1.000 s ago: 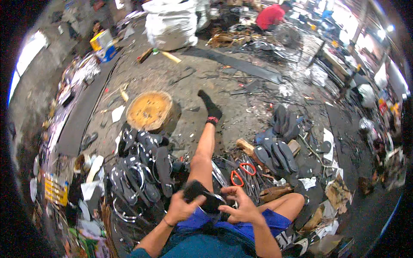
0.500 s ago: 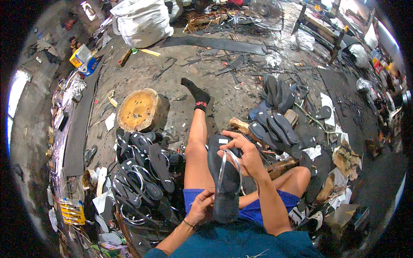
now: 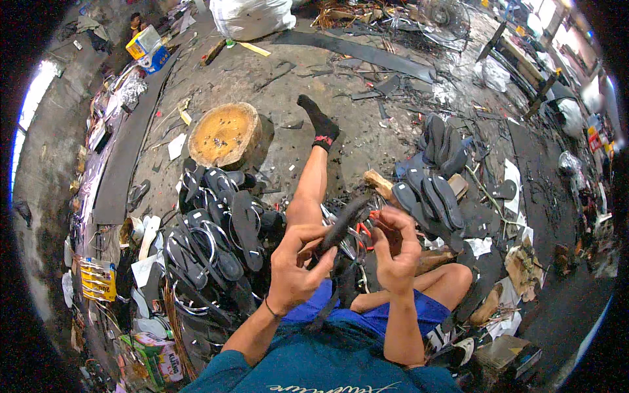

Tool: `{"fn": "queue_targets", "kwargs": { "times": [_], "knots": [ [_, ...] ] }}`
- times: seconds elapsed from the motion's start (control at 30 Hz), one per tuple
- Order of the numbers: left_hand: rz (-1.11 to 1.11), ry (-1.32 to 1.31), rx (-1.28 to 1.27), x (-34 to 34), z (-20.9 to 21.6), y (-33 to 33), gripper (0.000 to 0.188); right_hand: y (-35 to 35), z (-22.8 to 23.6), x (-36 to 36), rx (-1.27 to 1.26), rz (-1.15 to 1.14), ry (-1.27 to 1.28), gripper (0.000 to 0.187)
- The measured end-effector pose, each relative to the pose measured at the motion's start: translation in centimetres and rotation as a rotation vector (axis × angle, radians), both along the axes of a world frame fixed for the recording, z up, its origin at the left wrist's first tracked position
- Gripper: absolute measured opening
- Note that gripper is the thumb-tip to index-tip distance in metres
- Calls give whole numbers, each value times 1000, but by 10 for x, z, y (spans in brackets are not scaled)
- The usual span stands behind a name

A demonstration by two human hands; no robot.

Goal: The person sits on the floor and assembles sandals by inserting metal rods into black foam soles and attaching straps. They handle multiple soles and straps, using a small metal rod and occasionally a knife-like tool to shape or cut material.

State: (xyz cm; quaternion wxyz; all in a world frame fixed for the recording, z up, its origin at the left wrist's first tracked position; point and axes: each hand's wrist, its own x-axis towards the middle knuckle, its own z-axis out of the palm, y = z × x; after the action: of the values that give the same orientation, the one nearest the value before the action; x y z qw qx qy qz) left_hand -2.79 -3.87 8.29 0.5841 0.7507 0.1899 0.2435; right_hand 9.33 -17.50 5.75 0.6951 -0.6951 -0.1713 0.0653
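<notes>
Hands meet above the lap of a seated person, and between them is a black flip-flop sole. Its long axis runs on a diagonal, from the lower left near the left palm up and to the right, with the upper end pointing away from the body toward the outstretched leg. The sole is seen nearly edge-on, so which face is turned up cannot be told.

The left hand grips the lower end of the sole, fingers curled round it and thumb pressed against its side. The right hand is just beside the sole's upper half, its fingertips drawn together in a pinch at the edge; what exactly they pinch is too small to tell. A dark strap hangs down from the sole between the two hands toward the blue shorts.

One leg stretches forward over the floor, ending in a black sock. Just beyond the hands, orange-handled pliers lie on the ground. To the person's left is a heap of finished black flip-flops, and beyond that a round wooden stump. To the right lies a stack of bare black soles beside a small block of wood.
</notes>
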Motion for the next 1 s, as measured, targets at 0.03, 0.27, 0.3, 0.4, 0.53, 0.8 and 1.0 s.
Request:
{"fn": "queue_targets", "kwargs": {
  "times": [0.03,0.27,0.3,0.4,0.53,0.8,1.0],
  "knots": [
    [41,-47,246,1,5,-3,35,-5,4,-7,22,97,78,33],
    [-100,-39,398,-12,12,-11,42,-13,-11,-37,118,151,208,20],
    [-84,-47,337,-13,7,-9,36,-10,-15,-38,88,152,199,21],
    [6,95,237,-25,4,7,34,1,-28,-18,-177,467,-36,30],
    [164,405,125,-76,49,60,39,8,-75,71,-502,256,-143,46],
    [-397,990,796,-157,99,137,62,-154,-196,248,-1307,-117,148,86],
    [-710,669,317,-8,5,119,56,-115,-162,180,-824,-429,-146,58]
  ]
}}
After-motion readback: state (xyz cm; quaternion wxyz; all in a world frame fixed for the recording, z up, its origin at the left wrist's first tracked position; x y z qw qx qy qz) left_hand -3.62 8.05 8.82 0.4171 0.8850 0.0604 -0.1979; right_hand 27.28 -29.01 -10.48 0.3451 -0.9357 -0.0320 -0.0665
